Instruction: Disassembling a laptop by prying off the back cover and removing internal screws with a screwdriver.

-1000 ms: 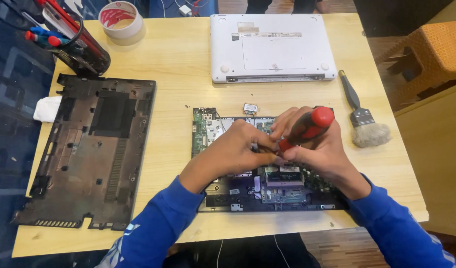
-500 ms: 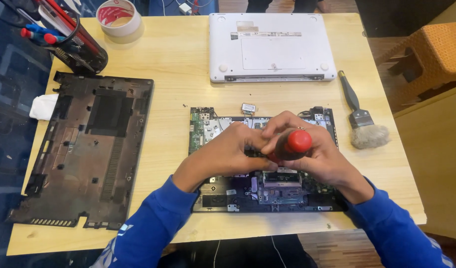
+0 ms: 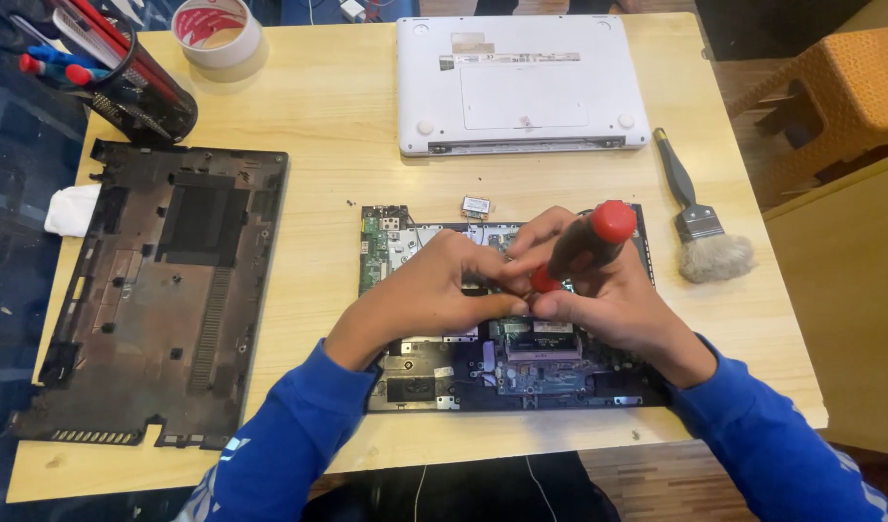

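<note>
Currently: right hand (image 3: 623,304) grips red-capped black-handled screwdriver (image 3: 584,246) | left hand (image 3: 434,295) fingers pinch its tip over opened dark laptop chassis (image 3: 415,372) | step: working a board screw, apparently | next: steady downward pressure.

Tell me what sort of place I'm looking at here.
Probably a small electronics repair bench. On a wooden table lies an opened laptop with its circuit board bare, its removed dark bottom cover beside it, and a closed white laptop with a dusting brush nearby.
</note>
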